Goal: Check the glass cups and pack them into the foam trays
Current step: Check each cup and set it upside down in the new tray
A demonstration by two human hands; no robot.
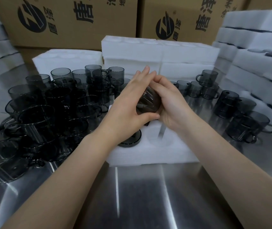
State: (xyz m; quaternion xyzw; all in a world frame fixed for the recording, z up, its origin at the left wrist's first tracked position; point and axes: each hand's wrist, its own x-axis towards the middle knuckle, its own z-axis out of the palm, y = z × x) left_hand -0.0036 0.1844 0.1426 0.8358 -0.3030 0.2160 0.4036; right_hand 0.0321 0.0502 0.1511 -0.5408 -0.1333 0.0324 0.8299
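The table (132, 195) runs under your forearms. On it sits the tray (148, 156), with one packed cup (129, 141) sunk in its near-left pocket and an open pocket (163, 139) just beside it.

Above the tray, between your palms, is the cup (148, 103) you are checking. It is dark smoked glass, tipped on its side. Expect it to be light and stiff, but slick and brittle, so a knock against the steel or another glass could chip it. Hold it round the body wall, not by the thin rim or the handle.

Your left hand (128, 104) lies over the cup, fingers stretched long across it and thumb hooked beneath. Your right hand (170, 104) wraps it from the other side, fingers curled onto the glass. Both hands grasp the cup — neither is free.

Beyond, a pile (49, 103) of the same cups crowds your left side, glass touching glass and some stacked. A smaller group (241, 116) stands to your right. Behind them rise foam stacks (160, 53), and furthest back are printed boxes (69, 22).
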